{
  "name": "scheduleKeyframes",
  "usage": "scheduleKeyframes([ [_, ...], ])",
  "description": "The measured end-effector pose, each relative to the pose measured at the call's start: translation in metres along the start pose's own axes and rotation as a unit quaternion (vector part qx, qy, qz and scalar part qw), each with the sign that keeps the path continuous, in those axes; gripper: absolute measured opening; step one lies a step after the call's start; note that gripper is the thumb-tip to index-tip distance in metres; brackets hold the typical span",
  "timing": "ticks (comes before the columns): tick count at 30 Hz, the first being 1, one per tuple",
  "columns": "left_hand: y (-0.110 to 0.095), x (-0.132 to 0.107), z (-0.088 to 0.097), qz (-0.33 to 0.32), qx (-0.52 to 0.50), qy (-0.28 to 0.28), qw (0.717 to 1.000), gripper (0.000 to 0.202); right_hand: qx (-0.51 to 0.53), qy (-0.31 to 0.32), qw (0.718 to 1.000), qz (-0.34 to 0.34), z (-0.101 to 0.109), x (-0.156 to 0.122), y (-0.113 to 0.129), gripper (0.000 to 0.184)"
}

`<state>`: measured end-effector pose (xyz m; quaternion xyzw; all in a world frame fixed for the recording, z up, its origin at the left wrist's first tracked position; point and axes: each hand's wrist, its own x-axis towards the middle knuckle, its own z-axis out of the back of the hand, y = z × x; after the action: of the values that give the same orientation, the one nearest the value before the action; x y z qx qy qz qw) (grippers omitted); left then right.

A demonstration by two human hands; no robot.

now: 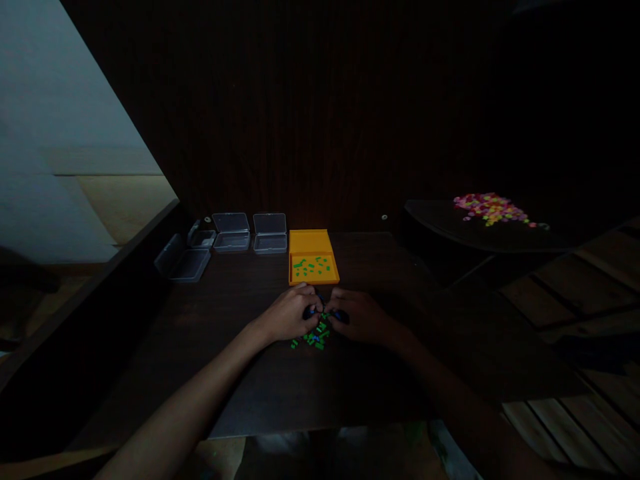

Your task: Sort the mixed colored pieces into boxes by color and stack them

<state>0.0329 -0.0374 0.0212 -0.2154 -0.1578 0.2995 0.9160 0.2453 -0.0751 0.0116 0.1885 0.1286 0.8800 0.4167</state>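
Note:
Both my hands rest on a dark wooden table point(240, 393), fingers curled over a small heap of green and blue pieces point(315, 335). My left hand point(290, 311) has its fingers bent down at the heap's left side. My right hand point(361, 315) mirrors it on the right. What either hand pinches is hidden in the dim light. Just beyond the hands stands an open orange box point(312, 260) with several green pieces point(311, 267) lying in its tray.
Several clear plastic boxes stand open at the table's far left: one point(183, 263), another point(231, 231), a third point(269, 232). A pile of multicoloured pieces point(490, 208) lies on a dark surface at the far right. Wooden slats point(565, 287) run along the right.

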Motion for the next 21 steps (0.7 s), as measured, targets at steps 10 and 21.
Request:
scheduleKeyframes([
  [10,-0.0038,0.0008,0.0013,0.011,-0.016,0.013,1.0,0.014,0.009,-0.01,1.0,-0.014,-0.0008,0.0002,-0.0038,0.011],
  [21,-0.0009,-0.0014,0.0023,0.002,-0.025,0.001,1.0,0.016,0.013,0.004,1.0,-0.015,0.0023,0.0011,-0.0026,0.011],
])
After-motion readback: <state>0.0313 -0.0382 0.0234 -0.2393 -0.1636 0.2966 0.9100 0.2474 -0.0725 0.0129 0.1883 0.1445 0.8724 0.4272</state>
